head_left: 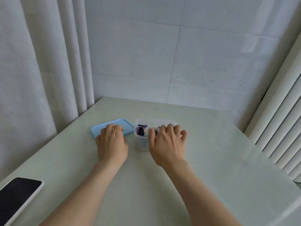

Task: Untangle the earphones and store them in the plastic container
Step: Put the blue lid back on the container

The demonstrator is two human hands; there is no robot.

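left hand (112, 144) — grip curled onto blue lid (124, 124), left of container (140, 143) | right hand (166, 144) — grip spread apart over earphones (140, 130) inside

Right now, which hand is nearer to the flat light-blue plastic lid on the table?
Left. The left hand lies on the near part of the lid, touching it. The right hand is further right, above the clear plastic container that stands beside the lid.

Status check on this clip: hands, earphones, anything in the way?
Left hand on blue lid, grip unclear. Right hand spread over open plastic container. Earphones inside it. Phone at near left, out of the way.
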